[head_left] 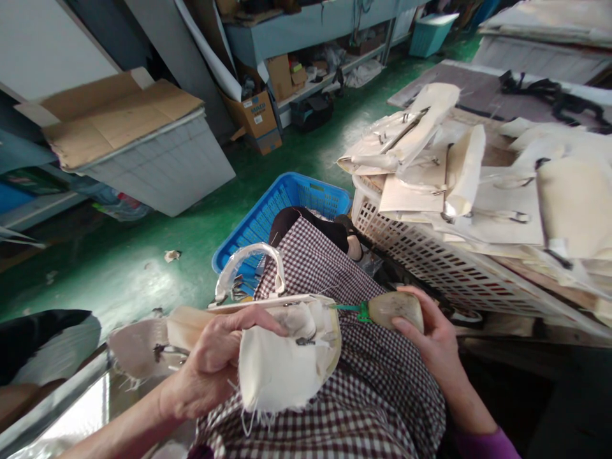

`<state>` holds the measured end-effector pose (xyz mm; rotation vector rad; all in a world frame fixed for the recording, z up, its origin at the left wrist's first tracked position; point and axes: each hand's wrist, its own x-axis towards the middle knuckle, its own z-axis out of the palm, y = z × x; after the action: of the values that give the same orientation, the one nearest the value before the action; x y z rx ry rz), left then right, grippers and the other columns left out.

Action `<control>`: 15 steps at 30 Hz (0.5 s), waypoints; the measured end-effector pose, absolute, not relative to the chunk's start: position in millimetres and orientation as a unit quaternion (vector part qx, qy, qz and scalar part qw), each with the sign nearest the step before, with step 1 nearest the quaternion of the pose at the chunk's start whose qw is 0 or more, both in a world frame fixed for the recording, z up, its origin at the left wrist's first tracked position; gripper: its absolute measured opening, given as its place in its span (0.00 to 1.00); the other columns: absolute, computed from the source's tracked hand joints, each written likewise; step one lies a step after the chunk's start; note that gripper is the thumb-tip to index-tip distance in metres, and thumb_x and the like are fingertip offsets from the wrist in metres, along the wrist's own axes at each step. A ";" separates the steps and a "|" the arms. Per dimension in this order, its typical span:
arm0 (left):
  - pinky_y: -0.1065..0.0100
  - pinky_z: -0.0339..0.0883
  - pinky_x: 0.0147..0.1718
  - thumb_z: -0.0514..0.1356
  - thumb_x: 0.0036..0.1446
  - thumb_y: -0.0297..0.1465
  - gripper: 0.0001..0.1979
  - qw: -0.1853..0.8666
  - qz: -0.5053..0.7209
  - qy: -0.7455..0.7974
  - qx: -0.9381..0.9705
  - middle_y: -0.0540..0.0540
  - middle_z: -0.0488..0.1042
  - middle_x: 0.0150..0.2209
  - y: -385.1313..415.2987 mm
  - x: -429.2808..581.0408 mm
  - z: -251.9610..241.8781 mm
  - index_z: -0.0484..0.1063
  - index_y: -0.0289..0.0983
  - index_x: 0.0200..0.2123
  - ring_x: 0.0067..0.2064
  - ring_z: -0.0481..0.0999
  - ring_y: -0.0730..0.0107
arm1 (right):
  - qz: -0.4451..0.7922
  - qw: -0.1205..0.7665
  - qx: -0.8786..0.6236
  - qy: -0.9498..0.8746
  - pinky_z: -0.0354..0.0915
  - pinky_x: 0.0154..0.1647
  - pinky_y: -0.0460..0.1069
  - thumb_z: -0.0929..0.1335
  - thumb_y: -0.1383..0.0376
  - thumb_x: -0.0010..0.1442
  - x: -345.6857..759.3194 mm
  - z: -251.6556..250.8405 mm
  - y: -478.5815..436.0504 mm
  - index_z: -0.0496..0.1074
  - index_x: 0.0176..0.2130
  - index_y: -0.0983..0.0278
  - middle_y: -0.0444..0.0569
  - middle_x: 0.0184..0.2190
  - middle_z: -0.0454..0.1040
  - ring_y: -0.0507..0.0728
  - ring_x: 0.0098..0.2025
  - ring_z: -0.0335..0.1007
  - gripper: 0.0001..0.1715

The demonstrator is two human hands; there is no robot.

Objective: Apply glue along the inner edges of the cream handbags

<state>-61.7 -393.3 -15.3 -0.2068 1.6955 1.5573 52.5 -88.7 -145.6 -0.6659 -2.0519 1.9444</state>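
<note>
My left hand (215, 347) grips a cream handbag (282, 373) over my lap, its thumb lying along the upper edge. Frayed white threads hang from the bag's lower end, and a dark zipper piece shows on its side. A curved bag handle (255, 252) wrapped in clear film rises from the far side. In my right hand (430, 322) is an awl-like tool (394, 310) with a thick tan grip and a green collar. Its thin shaft points left, the tip at the bag's right edge; whether it enters the material I cannot tell.
A blue basket (248, 220) stands on the green floor ahead. At right, several cream bag pieces (421, 178) lie piled on a white crate (411, 245). More pieces (138, 350) lie at left. A cardboard-topped box (157, 166) stands farther off. A checked apron (310, 255) covers my lap.
</note>
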 end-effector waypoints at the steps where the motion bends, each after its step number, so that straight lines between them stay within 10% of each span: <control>1: 0.76 0.65 0.19 0.73 0.43 0.42 0.17 0.396 0.622 0.670 -0.083 0.42 0.82 0.31 -392.6 -61.7 -13.6 0.81 0.34 0.29 0.23 0.76 0.69 | 0.667 0.112 -0.223 -0.702 0.71 0.48 0.52 0.78 0.55 0.52 51.8 -145.4 -88.6 0.74 0.50 0.58 0.50 0.51 0.75 0.62 0.48 0.74 0.27; 15: 0.75 0.71 0.22 0.71 0.50 0.38 0.13 0.384 0.641 0.664 -0.010 0.41 0.81 0.32 -400.1 -62.5 -20.2 0.82 0.34 0.33 0.25 0.79 0.67 | 0.663 0.103 -0.267 -0.691 0.73 0.36 0.48 0.79 0.54 0.49 49.8 -133.4 -75.6 0.78 0.45 0.58 0.47 0.37 0.80 0.59 0.36 0.76 0.24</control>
<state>-62.5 -400.1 -20.2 -0.0251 1.6935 1.6351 49.8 -75.6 -133.4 -0.7876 -2.0409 1.9580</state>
